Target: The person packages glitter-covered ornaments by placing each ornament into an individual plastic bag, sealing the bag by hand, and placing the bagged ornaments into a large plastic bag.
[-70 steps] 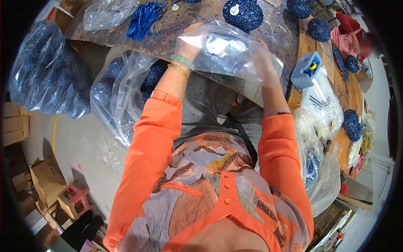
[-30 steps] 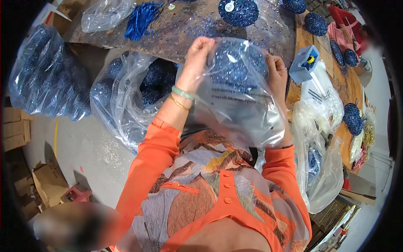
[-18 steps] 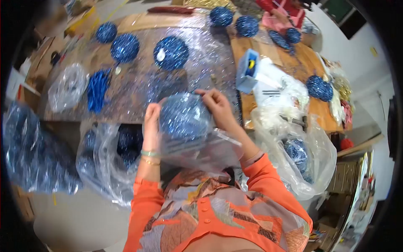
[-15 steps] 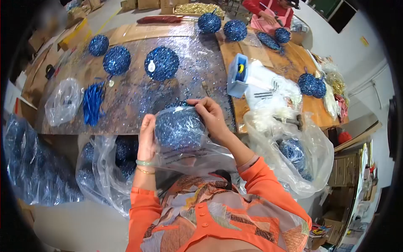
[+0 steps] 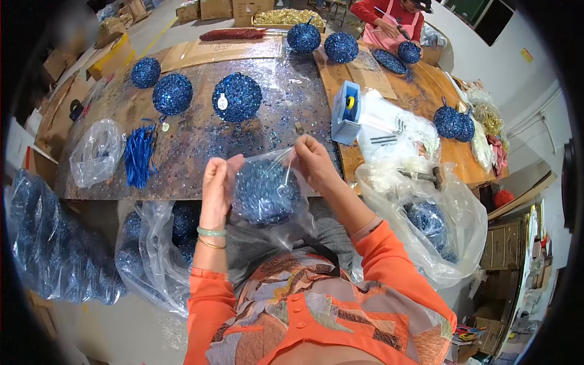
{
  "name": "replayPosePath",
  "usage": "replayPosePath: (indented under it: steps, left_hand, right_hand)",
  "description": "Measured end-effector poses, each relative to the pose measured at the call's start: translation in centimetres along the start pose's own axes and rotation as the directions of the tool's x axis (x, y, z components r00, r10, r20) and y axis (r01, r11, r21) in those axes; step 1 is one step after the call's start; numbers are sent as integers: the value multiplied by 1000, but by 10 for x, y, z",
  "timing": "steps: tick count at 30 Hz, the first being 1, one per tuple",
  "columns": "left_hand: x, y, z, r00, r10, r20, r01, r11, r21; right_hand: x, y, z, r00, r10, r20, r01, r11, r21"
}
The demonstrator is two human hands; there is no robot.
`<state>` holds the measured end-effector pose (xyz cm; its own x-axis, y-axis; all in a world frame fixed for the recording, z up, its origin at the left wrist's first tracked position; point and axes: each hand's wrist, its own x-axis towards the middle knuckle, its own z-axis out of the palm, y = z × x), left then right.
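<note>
A clear plastic bag (image 5: 291,230) hangs between my hands over the table's front edge, with a blue glitter ball (image 5: 266,191) inside it. My left hand (image 5: 215,185) is closed on the bag's upper left edge, a jade-coloured bangle and a gold one at its wrist. At the upper right corner, my right hand (image 5: 312,162) pinches the bag's rim. Just beyond, a larger glitter ball with a white tag (image 5: 237,97) rests on the table. A bundle of blue ribbon strips (image 5: 140,156) lies to the left.
The table (image 5: 182,176) is strewn with glitter. A blue tape dispenser (image 5: 346,115) stands beside a stack of plastic bags (image 5: 389,121). Large clear sacks (image 5: 453,243) holding blue balls flank me. Across the table, a person in a pink apron (image 5: 395,30) handles a small blue ball (image 5: 409,52).
The ball has sunk deeper into the bag, whose bottom now hangs down instead of stretching toward my lap. My right hand has moved slightly up and right, pulling the rim.
</note>
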<state>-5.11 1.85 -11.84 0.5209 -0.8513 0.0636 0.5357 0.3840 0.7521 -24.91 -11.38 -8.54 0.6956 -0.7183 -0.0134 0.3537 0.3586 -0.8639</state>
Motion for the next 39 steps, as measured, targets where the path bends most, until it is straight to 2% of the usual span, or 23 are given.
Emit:
replayPosePath:
  steps: [1,2,3,4,5,6,9,12,13,14,15,16,17,21,24,25,28,29,32,33,35,38,39]
  left_hand:
    - [5,13,3,999,-32,42,29,997,70]
    - [5,21,10,1000,-17,12,16,996,93]
    - [9,31,8,998,10,57,-18,990,143]
    - [16,43,4,994,37,102,-56,980,190]
    - [21,52,3,989,79,125,-115,941,319]
    - [28,61,-1,975,105,196,-171,918,358]
    - [37,103,21,956,57,289,-243,708,663]
    - [54,123,49,891,-14,454,-361,585,726]
    - [62,134,50,864,-69,498,-403,497,768]
    - [70,141,46,833,-133,537,-447,410,795]
    - [78,144,32,841,-149,520,-420,426,802]
    - [85,148,19,844,-165,510,-400,438,805]
    - [89,148,6,823,-164,543,-446,405,798]
    - [72,141,26,801,-236,550,-485,282,828]
    - [65,130,25,784,-298,545,-478,269,836]
    - [60,130,27,801,-360,478,-433,203,878]
    - [46,125,37,781,-419,463,-424,188,886]
    - [47,120,35,774,-415,478,-454,162,876]
    - [55,104,26,672,-327,665,-657,151,738]
    - [59,99,25,625,-275,731,-714,178,677]
    - [68,88,23,511,-161,844,-816,218,536]
    - [57,95,46,660,-322,679,-611,296,734]
    - [57,94,47,655,-365,662,-561,352,749]
  right_hand:
    - [5,-1,1,999,-32,17,31,999,8]
    - [11,-2,3,998,-59,36,59,998,17]
    - [13,-11,-1,996,-76,45,80,991,-109]
    - [15,-25,0,981,-113,158,140,975,-175]
    - [21,-32,-7,965,-123,231,201,914,-353]
    - [29,-40,-13,945,-116,305,265,817,-512]
    - [49,-73,-7,909,-127,396,368,689,-624]
    - [65,-86,26,834,-189,518,518,590,-620]
    - [69,-90,35,795,-191,576,563,585,-584]
    - [79,-96,32,777,-138,614,590,501,-634]
    - [82,-101,28,809,-158,566,552,534,-640]
    - [82,-110,28,821,-191,537,552,502,-666]
    - [86,-107,23,814,-190,549,560,510,-653]
    - [85,-87,41,740,-118,663,624,489,-610]
    - [90,-81,36,777,-108,620,592,460,-662]
    - [88,-78,37,771,-70,633,569,522,-635]
    - [85,-65,30,771,-40,636,572,483,-663]
    - [86,-68,28,777,-13,629,558,475,-680]
    - [85,-75,29,752,-14,659,584,478,-656]
    - [82,-76,33,707,-23,707,651,413,-638]
    - [72,-84,45,703,109,703,626,376,-684]
    - [64,-96,48,703,326,632,567,279,-775]
    - [63,-98,47,700,398,593,545,238,-804]
